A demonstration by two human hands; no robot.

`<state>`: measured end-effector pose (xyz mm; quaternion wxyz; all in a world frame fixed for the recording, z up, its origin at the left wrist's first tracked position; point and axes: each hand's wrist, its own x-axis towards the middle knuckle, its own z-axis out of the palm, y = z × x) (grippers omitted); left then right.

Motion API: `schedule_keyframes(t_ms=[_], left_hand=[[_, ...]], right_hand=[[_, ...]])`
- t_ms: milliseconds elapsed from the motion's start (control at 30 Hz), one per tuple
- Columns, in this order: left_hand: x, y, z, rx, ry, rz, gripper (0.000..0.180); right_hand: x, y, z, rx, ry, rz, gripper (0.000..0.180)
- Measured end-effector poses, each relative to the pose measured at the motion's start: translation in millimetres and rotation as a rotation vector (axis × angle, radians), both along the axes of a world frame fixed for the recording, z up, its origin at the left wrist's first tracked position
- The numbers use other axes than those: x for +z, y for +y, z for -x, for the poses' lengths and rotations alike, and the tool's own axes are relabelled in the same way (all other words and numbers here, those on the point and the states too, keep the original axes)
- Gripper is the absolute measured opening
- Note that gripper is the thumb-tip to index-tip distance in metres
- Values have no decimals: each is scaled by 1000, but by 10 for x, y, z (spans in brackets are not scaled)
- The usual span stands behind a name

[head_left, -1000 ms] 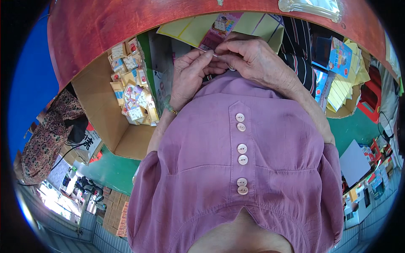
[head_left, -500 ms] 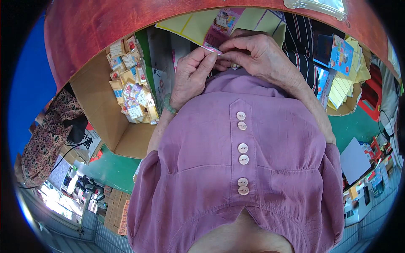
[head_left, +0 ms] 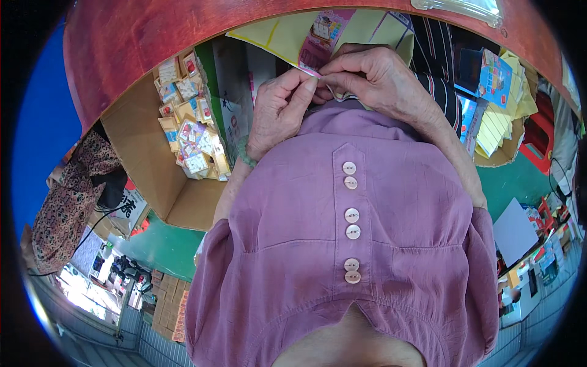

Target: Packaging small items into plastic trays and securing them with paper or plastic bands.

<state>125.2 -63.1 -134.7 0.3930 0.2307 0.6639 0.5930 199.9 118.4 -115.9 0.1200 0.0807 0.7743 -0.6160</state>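
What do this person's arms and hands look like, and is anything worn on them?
They are human: the left hand and right hand show no gloves. A pale green bracelet, seemingly beaded, circles the left wrist. Loose purple sleeves match the blouse and leave both forearms bare. No cables show on either arm.

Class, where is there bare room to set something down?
Bare: red tabletop left of the plastic pack; green floor between the left carton and the stacked boxes. Crowded: that carton's heap of small packets, yellow sheets at right, and around the left hand and right hand, meeting at a pink-edged piece.
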Motion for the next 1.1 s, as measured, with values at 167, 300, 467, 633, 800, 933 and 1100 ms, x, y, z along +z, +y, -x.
schedule_keyframes(t_ms=[167, 300, 467, 633, 800, 933, 1100], left_hand=[[41, 26, 7, -11, 95, 42, 13], [48, 28, 32, -42, 168, 79, 12], [98, 53, 28, -37, 178, 93, 12], [56, 20, 18, -33, 178, 86, 12], [40, -7, 43, -100, 228, 61, 10], [81, -13, 37, -95, 253, 85, 11], [76, -21, 52, -138, 247, 59, 11]], right_hand=[[16, 3, 8, 16, 4, -29, 16], [9, 12, 16, 34, 51, -54, 16], [-6, 37, 25, 63, 28, -18, 18], [-35, 71, 41, 50, -130, 177, 17], [-69, 58, 31, 55, -123, 155, 13], [-42, 13, 0, 82, 64, -64, 12], [-8, 21, -6, 89, 141, -119, 11]])
